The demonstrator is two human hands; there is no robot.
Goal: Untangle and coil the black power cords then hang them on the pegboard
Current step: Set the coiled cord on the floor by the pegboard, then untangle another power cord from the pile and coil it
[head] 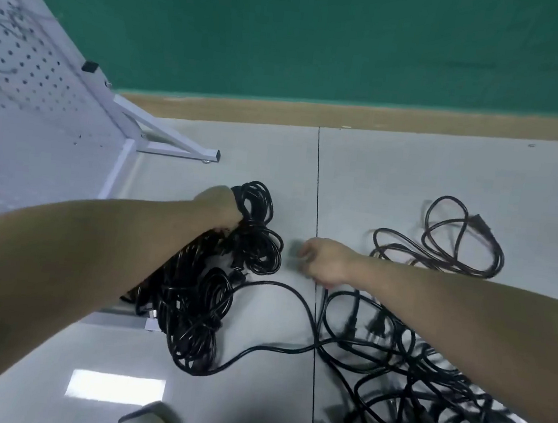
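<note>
Left hand (pixel 219 206) is curled into a bunch of coils (pixel 256 229), gripping them near the top of the loops. More coiled cords sit in a pile (pixel 191 309) under the left forearm, on the floor (pixel 412 177) just beside the pegboard (pixel 26 81) base. Nothing visible hanging on the board in this view.

Right hand (pixel 325 261) is fingers curled, knuckles up. It seems to pinch a cord that runs down from under the palm, but the fingertips are blurred, so can't tell for sure what it has.

One loose cord (pixel 277 314) snakes from the coiled pile across the tile seam into the tangle (pixel 425 381) on the right. Another looped cord (pixel 446 242) lies apart, further back, plug end out to the right.

Risks from here, my read:
- That loose cord links pile and tangle. Lift the coils now and it likely drags the tangle along, or pulls loops out of the coiled pile.
- Left hand has several loops in one grip. If the grip shifts, loops could slip and spill into the pile below, so re-coiling.
- Pulling the right-hand cord hard against the tangle could tighten knots around the plugs rather than free them. Better to feed slack.
- Stand foot (pixel 213 156) sticks out near the coils; a trailing loop could snag on it on the way up to the board.
</note>
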